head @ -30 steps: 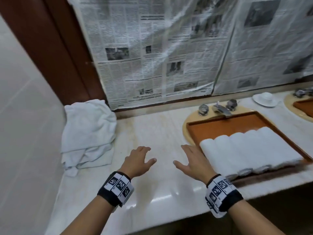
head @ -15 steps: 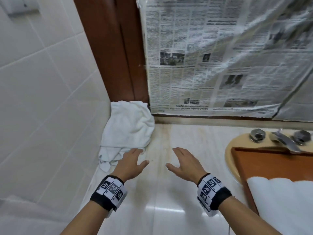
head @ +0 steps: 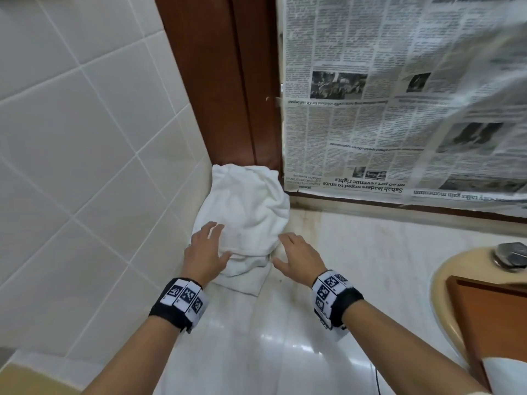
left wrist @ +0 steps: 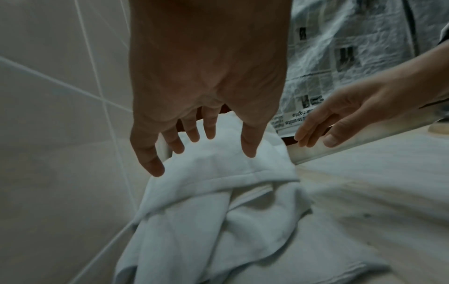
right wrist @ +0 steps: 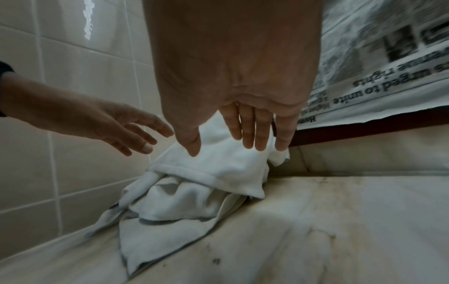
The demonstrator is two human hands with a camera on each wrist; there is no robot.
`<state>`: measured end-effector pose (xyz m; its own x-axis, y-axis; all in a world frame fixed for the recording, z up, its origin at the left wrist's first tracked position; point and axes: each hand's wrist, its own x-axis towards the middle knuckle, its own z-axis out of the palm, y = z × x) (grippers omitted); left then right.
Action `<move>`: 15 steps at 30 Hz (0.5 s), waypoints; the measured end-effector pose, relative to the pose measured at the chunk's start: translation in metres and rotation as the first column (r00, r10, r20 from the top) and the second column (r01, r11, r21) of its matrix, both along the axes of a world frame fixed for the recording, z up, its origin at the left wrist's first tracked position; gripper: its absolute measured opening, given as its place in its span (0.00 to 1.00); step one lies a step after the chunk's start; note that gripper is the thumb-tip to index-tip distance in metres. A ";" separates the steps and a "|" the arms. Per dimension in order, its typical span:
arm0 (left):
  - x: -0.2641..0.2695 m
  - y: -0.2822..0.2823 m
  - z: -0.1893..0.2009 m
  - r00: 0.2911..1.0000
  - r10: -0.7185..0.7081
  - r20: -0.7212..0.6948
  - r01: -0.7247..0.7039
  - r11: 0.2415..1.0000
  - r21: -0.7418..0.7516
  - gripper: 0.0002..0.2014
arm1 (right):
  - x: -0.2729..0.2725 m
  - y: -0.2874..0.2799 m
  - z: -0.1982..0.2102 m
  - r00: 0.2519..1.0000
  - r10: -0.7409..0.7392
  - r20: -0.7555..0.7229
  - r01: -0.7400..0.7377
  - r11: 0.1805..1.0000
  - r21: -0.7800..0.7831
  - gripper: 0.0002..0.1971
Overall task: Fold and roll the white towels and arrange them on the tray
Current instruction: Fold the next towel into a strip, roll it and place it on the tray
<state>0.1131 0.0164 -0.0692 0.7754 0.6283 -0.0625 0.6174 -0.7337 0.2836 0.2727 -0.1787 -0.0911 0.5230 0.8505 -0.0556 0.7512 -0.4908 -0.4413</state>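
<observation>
Towels (head: pixel 245 220) lie heaped in the counter (head: pixel 370 266) corner against the tiled wall (head: pixel 85 138). We have swung away from the tray (head: pixel 490 317), which a second ago filled our view, and both hands have closed in: left hand (head: pixel 204 252) over the heap, right hand (head: pixel 296 258) just beside it, fingers (left wrist: pixel 249 149) spread wide, holding nothing. Another towel looks next.

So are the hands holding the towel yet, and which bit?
Not yet. The left hand and the right hand are open, spread over the towel pile, neither gripping any part.
</observation>
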 end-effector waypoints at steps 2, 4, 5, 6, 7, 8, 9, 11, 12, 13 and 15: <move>0.001 0.011 -0.006 0.999 0.003 -0.033 -0.003 1.000 0.004 0.35 | 0.001 0.017 -0.009 1.000 0.019 -0.002 -0.019 1.000 -0.012 0.29; 0.003 0.017 -0.013 0.998 -0.006 -0.066 0.008 1.000 0.028 0.34 | 0.000 0.032 -0.018 1.000 0.019 0.009 -0.019 0.999 -0.028 0.28; 0.003 0.019 -0.017 0.997 -0.006 -0.072 0.009 0.999 0.047 0.34 | -0.001 0.040 -0.023 1.000 0.015 0.025 -0.014 0.999 -0.040 0.27; 0.004 0.019 -0.020 0.998 -0.002 -0.070 0.006 0.998 0.066 0.33 | -0.002 0.046 -0.027 0.999 0.009 0.046 -0.006 0.999 -0.053 0.27; 0.005 0.021 -0.023 0.998 0.001 -0.057 0.004 0.996 0.087 0.31 | -0.003 0.051 -0.031 0.998 -0.002 0.067 0.006 0.998 -0.055 0.26; 0.005 0.023 -0.026 0.999 -0.002 -0.036 0.005 0.994 0.107 0.29 | -0.003 0.056 -0.035 0.996 -0.013 0.086 0.017 0.999 -0.044 0.23; 0.006 0.024 -0.027 1.000 -0.010 -0.010 0.012 0.992 0.124 0.26 | -0.002 0.060 -0.039 0.995 -0.016 0.103 0.019 0.999 -0.026 0.20; 0.004 0.027 -0.028 0.999 -0.034 0.037 0.028 0.990 0.139 0.18 | -0.002 0.062 -0.043 0.991 -0.014 0.132 0.009 0.999 0.037 0.11; 0.001 0.028 -0.026 0.997 -0.042 0.063 0.034 0.991 0.131 0.15 | -0.002 0.060 -0.042 0.991 -0.016 0.135 0.006 0.997 0.071 0.08; -0.002 0.028 -0.023 0.994 -0.055 0.099 0.043 0.992 0.120 0.11 | -0.002 0.057 -0.040 0.991 -0.023 0.135 0.008 0.994 0.107 0.06; -0.011 0.024 -0.016 0.974 -0.098 0.204 0.078 0.991 0.105 0.06 | -0.004 0.047 -0.031 0.987 -0.051 0.153 0.018 0.977 0.211 0.05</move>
